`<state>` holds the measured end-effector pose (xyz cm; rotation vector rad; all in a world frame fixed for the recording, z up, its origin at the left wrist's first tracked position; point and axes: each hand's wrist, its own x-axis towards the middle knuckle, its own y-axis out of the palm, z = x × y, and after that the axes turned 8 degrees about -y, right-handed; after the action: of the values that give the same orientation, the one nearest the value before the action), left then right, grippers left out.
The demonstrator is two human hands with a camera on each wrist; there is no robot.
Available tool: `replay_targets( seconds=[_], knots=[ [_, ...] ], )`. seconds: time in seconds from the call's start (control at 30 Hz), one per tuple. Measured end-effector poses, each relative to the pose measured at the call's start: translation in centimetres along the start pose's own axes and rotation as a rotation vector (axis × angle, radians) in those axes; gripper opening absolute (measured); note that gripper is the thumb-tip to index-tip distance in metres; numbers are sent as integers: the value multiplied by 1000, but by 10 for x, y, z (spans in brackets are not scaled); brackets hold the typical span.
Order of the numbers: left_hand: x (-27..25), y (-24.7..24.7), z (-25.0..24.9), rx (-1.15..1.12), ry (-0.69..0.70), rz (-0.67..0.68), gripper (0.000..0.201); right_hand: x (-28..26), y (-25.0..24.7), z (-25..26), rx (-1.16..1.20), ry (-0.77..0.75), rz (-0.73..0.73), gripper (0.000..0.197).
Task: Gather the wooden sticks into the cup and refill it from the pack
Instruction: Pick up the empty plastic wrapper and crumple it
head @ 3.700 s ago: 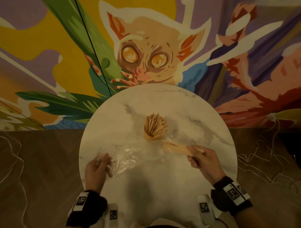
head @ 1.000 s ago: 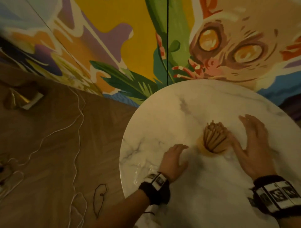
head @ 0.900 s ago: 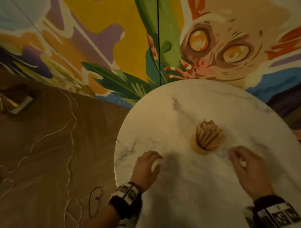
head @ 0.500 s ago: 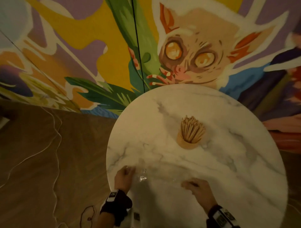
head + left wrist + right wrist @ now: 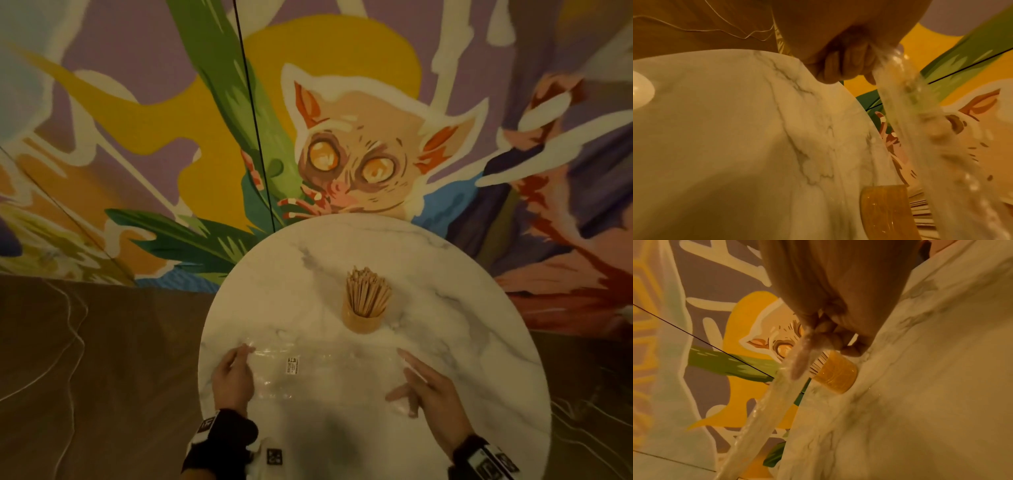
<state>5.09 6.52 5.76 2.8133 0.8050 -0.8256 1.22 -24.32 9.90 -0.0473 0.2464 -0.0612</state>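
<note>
The short amber cup (image 5: 361,320) stands upright near the middle of the round white marble table (image 5: 479,359) — packed with thin pale wooden sticks (image 5: 368,294) fanning above its rim. Nearer the person, the clear plastic pack (image 5: 322,371) with a small white label (image 5: 292,364) stretches between both hands. The left hand (image 5: 234,378) pinches its left end; the right hand (image 5: 430,387) pinches its right end, index finger extended. A colourful animal mural (image 5: 359,154) fills the wall behind.
</note>
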Motion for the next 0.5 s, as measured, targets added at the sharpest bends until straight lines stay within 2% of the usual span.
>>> replay_targets(
  seconds=[0.07, 0.13, 0.2, 0.23, 0.3, 0.33, 0.37, 0.4, 0.43, 0.47, 0.5],
  knots=[
    [4, -9, -4, 61, 48, 1, 19, 5, 1, 2, -46, -41, 0, 34],
    [10, -18, -10, 173, 143, -79, 17, 8, -1, 8, -107, -103, -9, 33],
    [5, -20, -21, 332, 289, -126, 12, 11, -3, 26, -184, -173, 8, 32],
    [-2, -15, -27, 396, 398, -69, 21, 14, -2, 39, -220, -201, 78, 32],
    [-21, 5, -38, 561, 630, 258, 50, 18, 4, 67, -263, -230, 335, 33],
    [-32, 19, -42, 676, 684, 443, 65, 22, 8, 81, -302, -242, 468, 34],
    [-42, 32, -47, 780, 652, 622, 73, 26, 11, 97, -348, -263, 568, 34],
    [-50, 43, -51, 834, 561, 780, 69, 31, 13, 113, -374, -298, 619, 35],
    [-56, 51, -53, 783, 421, 913, 54, 36, 13, 131, -376, -348, 618, 35],
    [-58, 54, -53, 682, 315, 981, 33, 41, 11, 148, -341, -402, 556, 33],
    [-61, 55, -50, 573, 272, 967, 15, 46, 6, 162, -276, -462, 441, 32]
  ],
)
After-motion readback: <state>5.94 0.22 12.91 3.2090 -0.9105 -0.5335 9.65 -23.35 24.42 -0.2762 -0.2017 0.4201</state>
